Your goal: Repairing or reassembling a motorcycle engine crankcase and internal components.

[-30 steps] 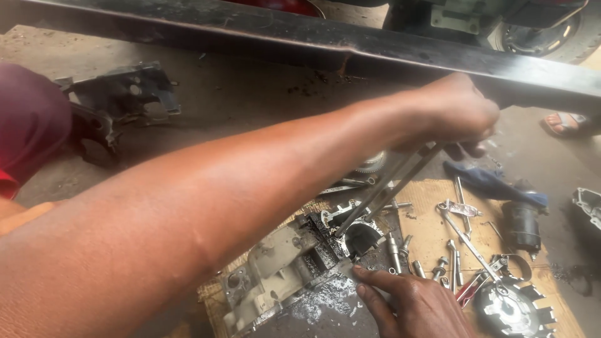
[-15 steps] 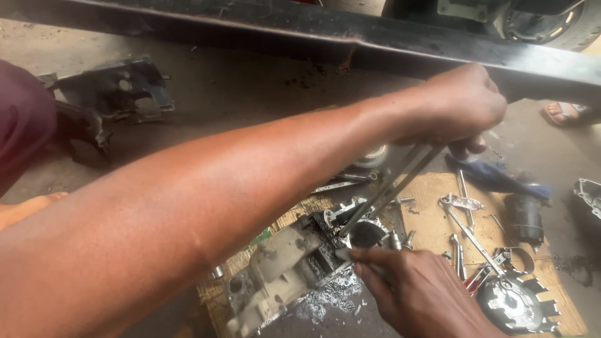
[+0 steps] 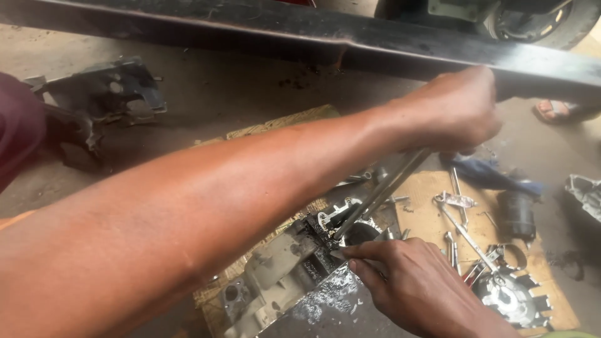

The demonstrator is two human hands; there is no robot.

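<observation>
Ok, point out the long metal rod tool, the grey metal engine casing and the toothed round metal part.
long metal rod tool (image 3: 382, 191), head view, middle of its shaft below the left hand.
grey metal engine casing (image 3: 275, 266), head view, its pale top face.
toothed round metal part (image 3: 513, 299), head view, its hub.

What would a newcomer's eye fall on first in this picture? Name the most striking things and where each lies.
A long bare forearm crosses the view, its left hand gripping thin metal rods near the top right. The rods slant down to a greasy engine casing at bottom centre, where the right hand touches their tips.
</observation>
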